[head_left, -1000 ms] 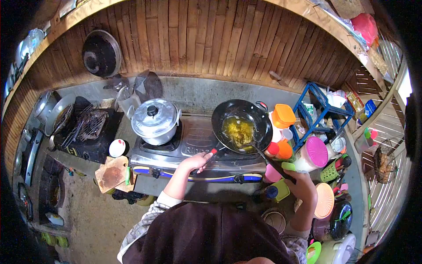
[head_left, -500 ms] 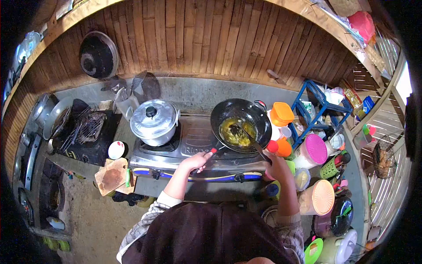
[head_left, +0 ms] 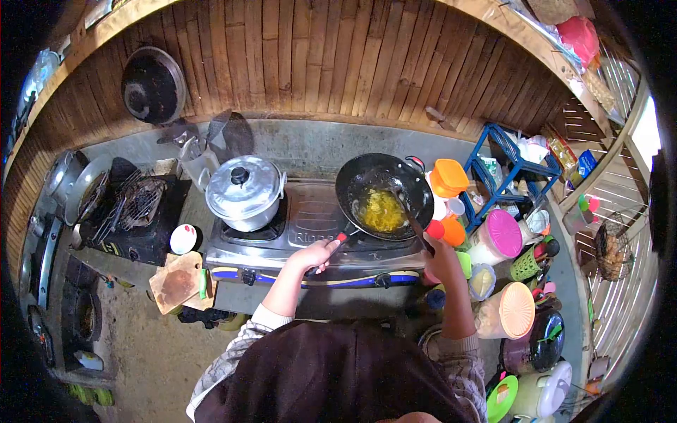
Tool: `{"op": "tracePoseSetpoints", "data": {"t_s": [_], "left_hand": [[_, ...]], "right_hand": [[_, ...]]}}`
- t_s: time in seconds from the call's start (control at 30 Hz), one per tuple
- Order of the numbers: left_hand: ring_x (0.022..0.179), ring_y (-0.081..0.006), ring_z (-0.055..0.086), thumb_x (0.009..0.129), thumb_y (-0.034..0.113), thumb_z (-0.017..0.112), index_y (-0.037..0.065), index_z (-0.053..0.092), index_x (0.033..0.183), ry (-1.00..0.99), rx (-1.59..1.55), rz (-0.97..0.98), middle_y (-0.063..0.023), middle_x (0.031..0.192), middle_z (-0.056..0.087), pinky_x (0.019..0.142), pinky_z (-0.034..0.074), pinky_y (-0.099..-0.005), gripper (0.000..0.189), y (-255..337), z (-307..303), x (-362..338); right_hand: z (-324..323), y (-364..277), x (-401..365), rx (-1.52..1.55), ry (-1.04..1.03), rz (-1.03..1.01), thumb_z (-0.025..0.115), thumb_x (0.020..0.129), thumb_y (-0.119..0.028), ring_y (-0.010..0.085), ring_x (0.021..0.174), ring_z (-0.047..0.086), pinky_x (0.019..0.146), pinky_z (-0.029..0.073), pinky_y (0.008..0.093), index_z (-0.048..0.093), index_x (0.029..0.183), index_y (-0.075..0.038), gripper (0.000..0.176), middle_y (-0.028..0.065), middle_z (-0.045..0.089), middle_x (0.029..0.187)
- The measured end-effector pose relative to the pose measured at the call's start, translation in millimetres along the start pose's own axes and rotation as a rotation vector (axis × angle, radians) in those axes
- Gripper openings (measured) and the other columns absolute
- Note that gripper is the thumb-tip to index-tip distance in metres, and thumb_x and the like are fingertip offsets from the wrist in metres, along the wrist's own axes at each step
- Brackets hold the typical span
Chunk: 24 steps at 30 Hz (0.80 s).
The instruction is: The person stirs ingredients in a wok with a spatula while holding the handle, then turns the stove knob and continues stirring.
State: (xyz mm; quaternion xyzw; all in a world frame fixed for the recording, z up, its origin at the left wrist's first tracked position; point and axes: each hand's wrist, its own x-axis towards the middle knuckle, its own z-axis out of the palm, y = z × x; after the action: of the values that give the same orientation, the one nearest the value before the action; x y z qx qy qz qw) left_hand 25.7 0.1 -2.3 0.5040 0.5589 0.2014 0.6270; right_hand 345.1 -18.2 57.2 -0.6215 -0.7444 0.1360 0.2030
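A black wok [head_left: 360,169] sits on the right burner of the metal stove [head_left: 310,211], with yellow food [head_left: 383,210] in shiny liquid at its bottom. My left hand [head_left: 315,256] is closed round the wok's red-and-black handle, at the wok's front left. At the front right, my right hand [head_left: 442,259] grips a spatula [head_left: 411,213] with a red part near my fingers. The spatula slants into the wok, its head at the far right side of the food. A lidded silver pot [head_left: 244,189] stands on the left burner.
Left of the stove are a cutting board [head_left: 176,284], a white cup [head_left: 184,239] and a black grill stove [head_left: 134,211]. Lidded containers [head_left: 517,310] crowd the right side, before a blue rack [head_left: 518,166]. A dark pan [head_left: 153,86] hangs on the bamboo wall.
The spatula head has moved from the middle of the food to the wok's right side, exposing more food. My left hand keeps its hold on the handle. The view has shifted slightly.
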Motion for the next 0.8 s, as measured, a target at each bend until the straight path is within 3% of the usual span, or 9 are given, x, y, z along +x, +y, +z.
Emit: {"op": "tracePoseSetpoints", "data": {"t_s": [0.07, 0.13, 0.37, 0.43, 0.63, 0.8], "left_hand": [[0.041, -0.0078, 0.040, 0.095, 0.041, 0.038, 0.000, 0.036, 0.124, -0.043, 0.030, -0.024, 0.0000, 0.059, 0.044, 0.036, 0.035, -0.0228, 0.051, -1.3, -2.8, 4.1], [0.041, -0.0078, 0.039, 0.095, 0.042, 0.038, 0.001, 0.036, 0.124, -0.041, 0.026, -0.021, 0.0001, 0.059, 0.044, 0.037, 0.035, -0.0227, 0.050, -3.0, -2.6, 5.2], [0.042, -0.0077, 0.040, 0.094, 0.043, 0.038, 0.002, 0.037, 0.122, -0.014, 0.027, -0.028, 0.0004, 0.059, 0.043, 0.037, 0.035, -0.0230, 0.050, 2.2, -0.6, -0.2], [0.042, -0.0076, 0.040, 0.094, 0.042, 0.038, 0.002, 0.037, 0.121, -0.024, 0.022, -0.026, 0.0005, 0.058, 0.043, 0.037, 0.035, -0.0231, 0.049, -0.5, -1.2, 2.1], [0.041, -0.0076, 0.039, 0.094, 0.042, 0.038, 0.003, 0.037, 0.119, -0.036, 0.007, -0.030, 0.0006, 0.058, 0.042, 0.036, 0.035, -0.0232, 0.046, -5.5, -1.8, 6.7], [0.041, -0.0074, 0.040, 0.095, 0.041, 0.038, 0.003, 0.036, 0.122, -0.011, 0.007, -0.033, 0.0006, 0.058, 0.042, 0.035, 0.036, -0.0229, 0.047, -2.9, -0.3, 4.5]], "right_hand": [[-11.7, -6.8, -10.8, 0.016, 0.004, -0.004, 0.059, 0.081, -0.018, 0.0371, 0.098, 0.057, 0.086, 0.044, 0.0433, 0.053, 0.120, -0.007, 0.041, 0.0225, 0.058, 0.107], [-22.7, -13.0, -20.7, 0.005, -0.034, 0.088, 0.062, 0.077, -0.013, 0.0355, 0.101, 0.056, 0.084, 0.045, 0.0380, 0.055, 0.116, -0.002, 0.042, 0.0233, 0.059, 0.105], [-58.6, -23.4, -54.3, 0.014, -0.046, -0.018, 0.060, 0.081, -0.022, 0.0378, 0.091, 0.059, 0.080, 0.047, 0.0411, 0.056, 0.116, -0.009, 0.037, 0.0212, 0.061, 0.099], [-67.3, -29.2, -61.7, -0.007, -0.043, -0.022, 0.060, 0.081, -0.020, 0.0387, 0.087, 0.059, 0.075, 0.048, 0.0428, 0.058, 0.113, -0.011, 0.034, 0.0209, 0.062, 0.095], [-92.8, -30.0, -70.7, -0.114, -0.149, -0.026, 0.064, 0.075, -0.011, 0.0370, 0.088, 0.059, 0.077, 0.046, 0.0399, 0.059, 0.111, -0.008, 0.037, 0.0201, 0.062, 0.096], [-106.2, -25.2, -75.1, -0.112, -0.079, -0.065, 0.062, 0.074, -0.009, 0.0366, 0.082, 0.060, 0.072, 0.047, 0.0403, 0.061, 0.110, -0.009, 0.036, 0.0217, 0.062, 0.089]]}}
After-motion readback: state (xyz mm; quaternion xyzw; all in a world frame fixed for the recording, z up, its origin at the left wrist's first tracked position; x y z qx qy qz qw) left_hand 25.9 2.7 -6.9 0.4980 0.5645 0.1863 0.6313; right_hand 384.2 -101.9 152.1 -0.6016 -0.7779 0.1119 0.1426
